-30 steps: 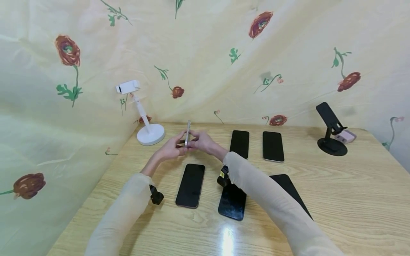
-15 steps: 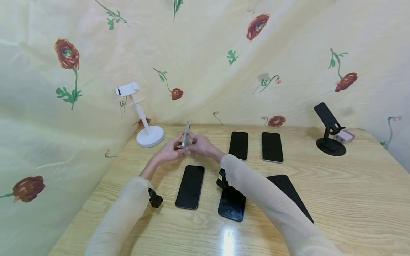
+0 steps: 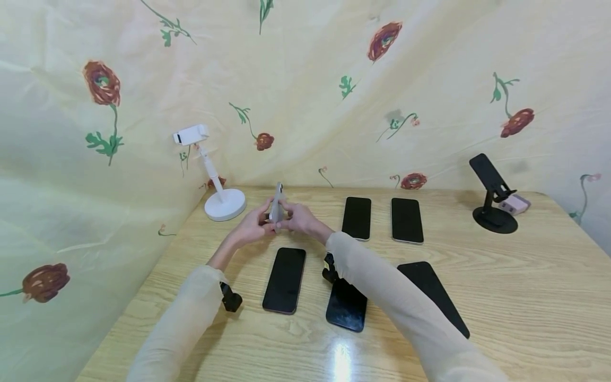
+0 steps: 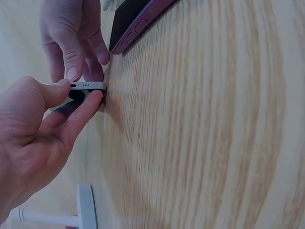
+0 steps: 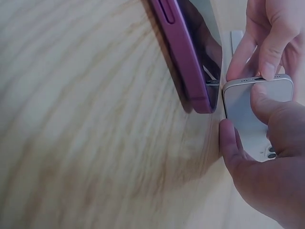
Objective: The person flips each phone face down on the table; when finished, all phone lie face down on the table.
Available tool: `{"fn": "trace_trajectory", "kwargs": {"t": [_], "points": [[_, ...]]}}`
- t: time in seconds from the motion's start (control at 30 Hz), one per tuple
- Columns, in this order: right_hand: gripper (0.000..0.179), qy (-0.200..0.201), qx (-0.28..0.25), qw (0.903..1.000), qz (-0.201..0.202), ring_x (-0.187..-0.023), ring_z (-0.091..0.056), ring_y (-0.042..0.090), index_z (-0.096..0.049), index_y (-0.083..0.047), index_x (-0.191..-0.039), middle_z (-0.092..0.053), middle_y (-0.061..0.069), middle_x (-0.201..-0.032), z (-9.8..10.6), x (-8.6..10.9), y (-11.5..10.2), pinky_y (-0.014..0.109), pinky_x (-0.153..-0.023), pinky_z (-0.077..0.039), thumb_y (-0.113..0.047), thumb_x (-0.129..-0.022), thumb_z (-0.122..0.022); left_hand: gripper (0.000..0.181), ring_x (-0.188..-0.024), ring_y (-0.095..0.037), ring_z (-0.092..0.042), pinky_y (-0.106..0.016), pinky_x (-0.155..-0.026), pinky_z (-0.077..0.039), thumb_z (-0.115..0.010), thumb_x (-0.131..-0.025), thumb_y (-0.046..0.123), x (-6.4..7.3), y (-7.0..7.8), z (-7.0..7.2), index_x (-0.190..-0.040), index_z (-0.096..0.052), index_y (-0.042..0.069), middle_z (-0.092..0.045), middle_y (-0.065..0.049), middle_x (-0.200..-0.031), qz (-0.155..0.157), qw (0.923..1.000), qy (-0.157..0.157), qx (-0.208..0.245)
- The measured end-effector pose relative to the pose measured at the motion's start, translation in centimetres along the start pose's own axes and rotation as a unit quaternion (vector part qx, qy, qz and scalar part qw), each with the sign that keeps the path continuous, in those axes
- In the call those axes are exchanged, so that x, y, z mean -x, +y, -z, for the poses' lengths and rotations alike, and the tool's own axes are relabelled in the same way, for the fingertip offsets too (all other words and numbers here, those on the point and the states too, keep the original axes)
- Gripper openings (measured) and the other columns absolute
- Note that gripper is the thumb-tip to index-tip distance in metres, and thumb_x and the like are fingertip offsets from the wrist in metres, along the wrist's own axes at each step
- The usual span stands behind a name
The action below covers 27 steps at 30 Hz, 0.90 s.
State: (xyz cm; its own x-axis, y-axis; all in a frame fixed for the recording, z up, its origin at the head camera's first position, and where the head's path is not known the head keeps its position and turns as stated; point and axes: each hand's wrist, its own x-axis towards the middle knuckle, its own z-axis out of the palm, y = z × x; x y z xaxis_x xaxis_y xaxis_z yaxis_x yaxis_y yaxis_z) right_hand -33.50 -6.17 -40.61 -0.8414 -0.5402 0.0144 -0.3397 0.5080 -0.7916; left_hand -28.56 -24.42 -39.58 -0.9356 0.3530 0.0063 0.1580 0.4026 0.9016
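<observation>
A smartphone (image 3: 277,209) with a pale silver frame stands on its long edge close over the wooden table, between both hands. Its light grey back (image 5: 245,107), camera bump and charging-port end show in the right wrist view. My left hand (image 3: 250,224) grips it from the left, with the thumb at the port end and fingers against the dark screen side. From the right, my right hand (image 3: 300,218) holds it too, its thumb (image 5: 263,102) on the back and fingers along the lower edge. Just nearer lies a dark-screened phone (image 3: 285,280) with a purplish frame.
A white phone stand (image 3: 225,204) is at the back left. Two black-screened phones (image 3: 357,218) (image 3: 407,220) lie at the back; another phone (image 3: 346,305) and a black slab (image 3: 434,297) lie by the right sleeve. A black stand (image 3: 495,219) and pinkish block (image 3: 514,204) are far right.
The held phone has turned slightly, so more of its flat face shows in the head view, and has come a little nearer. Both hands keep hold of it. The head view has shifted slightly.
</observation>
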Motion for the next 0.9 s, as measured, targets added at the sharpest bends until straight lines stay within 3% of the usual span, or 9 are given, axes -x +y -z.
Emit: {"fn": "trace_trajectory", "kwargs": {"t": [0.17,0.4,0.5,0.67,0.9], "points": [[0.080,-0.011,-0.009,0.9999,-0.006,-0.060,-0.051,0.014,-0.029,-0.011,-0.158,-0.055,0.010,-0.083,-0.27,-0.05,0.02,0.023,-0.053,-0.041,-0.016,-0.092,-0.075,0.081,-0.115,-0.040,-0.059,-0.039,-0.087,-0.055,-0.054,-0.097,-0.010,-0.06,-0.14,0.04,-0.161,-0.006,0.006,-0.055,-0.036,-0.130,0.005,0.9997,0.005,-0.024],[0.081,-0.006,0.022,0.9996,0.015,-0.074,-0.060,0.023,-0.028,-0.005,-0.157,-0.064,0.028,-0.100,-0.39,-0.15,-0.03,0.025,-0.062,-0.045,-0.018,-0.092,-0.075,0.083,-0.103,-0.036,-0.065,-0.034,-0.080,-0.056,-0.058,-0.095,-0.010,-0.12,-0.09,-0.07,-0.160,-0.008,0.003,-0.060,-0.035,-0.122,-0.005,0.9988,0.016,-0.045],[0.080,0.002,0.047,0.9986,0.026,-0.080,-0.062,0.023,-0.032,-0.002,-0.155,-0.066,0.027,-0.104,-0.38,-0.14,-0.08,0.026,-0.068,-0.048,-0.018,-0.090,-0.077,0.084,-0.100,-0.038,-0.066,-0.037,-0.079,-0.057,-0.059,-0.094,-0.012,-0.11,-0.05,-0.14,-0.159,-0.007,0.000,-0.058,-0.037,-0.123,-0.014,0.9991,0.012,-0.038],[0.079,0.002,0.074,0.9967,0.032,-0.080,-0.059,0.022,-0.035,0.002,-0.153,-0.066,0.026,-0.100,-0.34,-0.10,-0.11,0.026,-0.071,-0.047,-0.019,-0.090,-0.078,0.084,-0.098,-0.037,-0.067,-0.036,-0.078,-0.057,-0.061,-0.092,-0.012,-0.12,-0.08,-0.04,-0.158,-0.009,-0.003,-0.062,-0.036,-0.117,-0.011,0.9979,0.016,-0.062],[0.082,-0.022,0.055,0.9982,-0.013,-0.109,-0.057,0.026,-0.028,-0.003,-0.156,-0.050,0.030,-0.139,-0.18,0.06,0.10,0.030,-0.092,-0.046,-0.024,-0.093,-0.075,0.087,-0.092,-0.029,-0.066,-0.030,-0.074,-0.054,-0.068,-0.091,-0.004,-0.24,-0.26,0.25,-0.158,-0.012,-0.003,-0.068,-0.031,-0.108,0.001,0.9939,0.023,-0.108]]}}
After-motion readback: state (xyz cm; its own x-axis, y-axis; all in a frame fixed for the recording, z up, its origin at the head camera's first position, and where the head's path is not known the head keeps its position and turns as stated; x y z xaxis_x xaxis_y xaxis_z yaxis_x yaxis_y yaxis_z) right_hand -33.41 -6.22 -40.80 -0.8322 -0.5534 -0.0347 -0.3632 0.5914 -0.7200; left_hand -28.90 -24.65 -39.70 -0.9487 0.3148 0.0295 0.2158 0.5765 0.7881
